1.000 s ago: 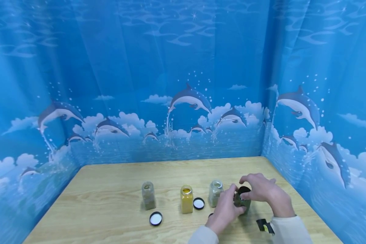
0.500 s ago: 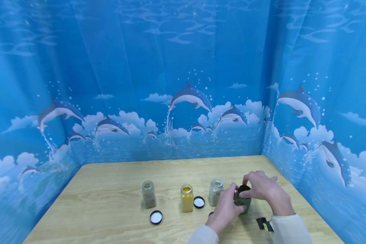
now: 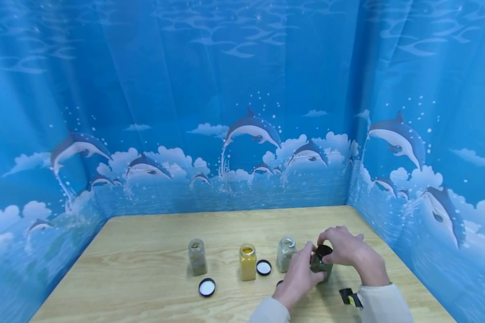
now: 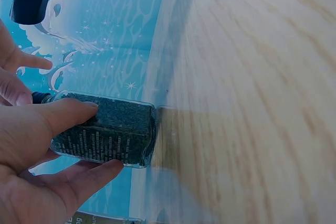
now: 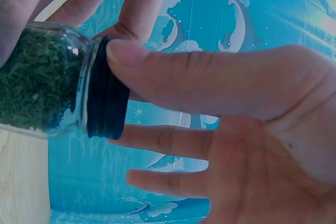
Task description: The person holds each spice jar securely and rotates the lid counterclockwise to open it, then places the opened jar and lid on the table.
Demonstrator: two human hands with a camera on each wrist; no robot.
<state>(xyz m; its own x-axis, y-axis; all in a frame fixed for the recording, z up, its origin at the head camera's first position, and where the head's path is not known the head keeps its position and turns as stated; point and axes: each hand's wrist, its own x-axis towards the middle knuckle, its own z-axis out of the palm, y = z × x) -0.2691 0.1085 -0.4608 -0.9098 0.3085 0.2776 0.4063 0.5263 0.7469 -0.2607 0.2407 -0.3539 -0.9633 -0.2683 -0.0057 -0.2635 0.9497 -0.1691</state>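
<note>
A glass spice jar point(image 4: 110, 124) filled with dried green herbs stands upright on the table at the right, with printed text on its side. My left hand point(image 3: 297, 277) grips its body between thumb and fingers. A black screw lid point(image 5: 107, 90) sits on the jar's neck, and my right hand point(image 3: 345, 248) pinches it from above. In the right wrist view my right thumb point(image 5: 173, 74) presses on the lid's edge, while two other fingers extend past it.
Left of my hands stand three lidless jars: a pale one point(image 3: 285, 255), a yellow one point(image 3: 248, 264) and a greyish-brown one point(image 3: 196, 259). Two black lids lie white side up, one by the yellow jar point(image 3: 263, 268), one nearer the front point(image 3: 206, 287). Dolphin-print curtains point(image 3: 242, 112) enclose the table point(image 3: 145, 269).
My right hand's fingers have shifted slightly around the lid. My left hand keeps its hold on the jar, and the other jars have not moved.
</note>
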